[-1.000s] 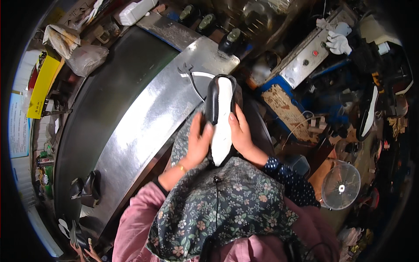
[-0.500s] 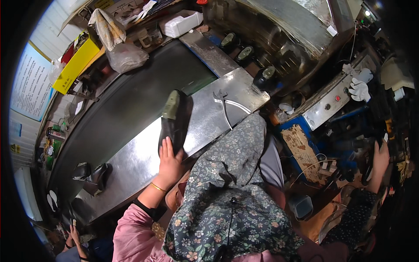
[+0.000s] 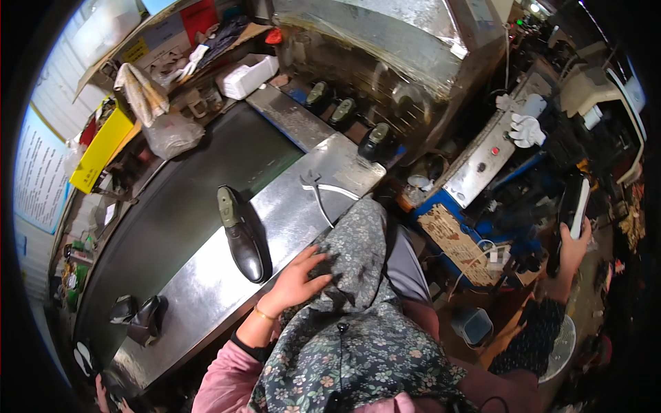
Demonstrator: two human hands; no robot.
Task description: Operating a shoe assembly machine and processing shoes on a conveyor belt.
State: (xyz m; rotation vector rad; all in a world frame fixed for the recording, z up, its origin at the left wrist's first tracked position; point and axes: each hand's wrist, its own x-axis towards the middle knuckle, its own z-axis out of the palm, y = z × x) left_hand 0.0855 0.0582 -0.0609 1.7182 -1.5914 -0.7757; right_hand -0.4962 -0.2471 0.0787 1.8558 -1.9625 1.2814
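A dark leather shoe (image 3: 244, 244) on a green last stands on the bench between the steel plate (image 3: 206, 292) and the black belt, its toe toward me. My left hand (image 3: 298, 281) is just right of the toe, over the apron, fingers spread and holding nothing. Out at the far right, my right hand (image 3: 573, 249) grips a long dark object (image 3: 570, 213) with a white strip along its side; its kind is unclear. Metal pincers (image 3: 318, 196) lie with handles spread on the plate, beside the apron (image 3: 358, 268).
Several lasted shoes (image 3: 377, 140) stand along the machine at the back. Dark shoes (image 3: 146, 321) sit at the plate's left end. A yellow box (image 3: 103, 148) is left of the black belt (image 3: 186, 186). A control panel (image 3: 482, 168) and plastic bin (image 3: 472, 326) are at the right. Another person's hand (image 3: 102, 396) shows lower left.
My left hand has let go of the shoe and moved right, toward the apron. The long dark object now shows clearly in my right hand. The whole view has shifted.
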